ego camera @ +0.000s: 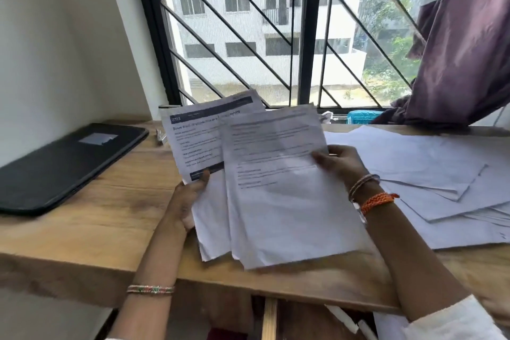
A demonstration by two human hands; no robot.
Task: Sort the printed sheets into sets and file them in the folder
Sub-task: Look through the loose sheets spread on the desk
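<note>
Above the wood-grain desk (91,218), both hands pinch creased printed sheets (281,188).

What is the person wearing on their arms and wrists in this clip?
The left forearm is bare except for a thin beaded bangle in white, red and green. The right wrist carries thin brownish bangles and an orange braided thread. A white sleeve covers the right arm near the elbow.
</note>
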